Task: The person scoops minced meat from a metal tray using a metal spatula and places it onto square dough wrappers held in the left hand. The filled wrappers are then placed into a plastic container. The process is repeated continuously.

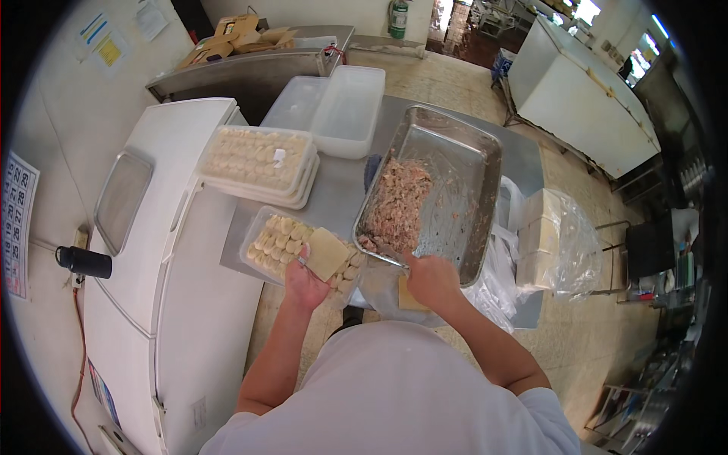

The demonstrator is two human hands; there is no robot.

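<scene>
A square dough wrapper (323, 253) lies across the palm and fingers of my left hand (307, 284), which has a ring on it. Under that hand is a plastic container (248, 242) with rows of folded dumplings (282, 242). My right hand (433, 282) is curled at the near rim of a deep metal tray (483, 170). It grips a small flat tool (390, 250), mostly hidden, whose end reaches into the ground meat filling (398, 199). The meat is heaped along the tray's left side. Partly behind my right hand lie more wrappers (410, 294) on plastic.
Stacked dumpling containers (256, 159) and translucent plastic bins (350, 108) stand at the table's far left. Wrapped stacks of wrappers (538, 239) and a clear plastic bag (495, 278) are right of the tray. A white chest freezer (199, 318) borders the left side.
</scene>
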